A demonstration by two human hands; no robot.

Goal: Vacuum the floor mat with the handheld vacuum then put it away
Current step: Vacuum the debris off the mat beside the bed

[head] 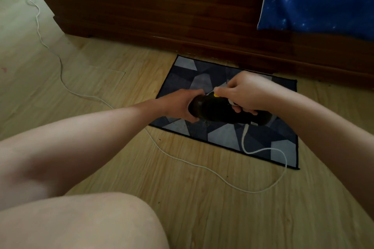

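Observation:
A dark handheld vacuum [218, 112] with a yellow button lies sideways over the grey-and-blue patterned floor mat [222, 137]. My left hand [180, 107] grips its left end. My right hand [244, 93] curls over its top and handle on the right side. A white cord [245, 139] leaves the vacuum's underside, loops across the mat and runs over the wooden floor to the far left.
A dark wooden bed frame [162, 10] runs along the back, right behind the mat. A blue starry blanket [319, 0] hangs over it at the upper right. My bare knee [81, 222] fills the lower left. Small dark crumbs lie on the mat and floor.

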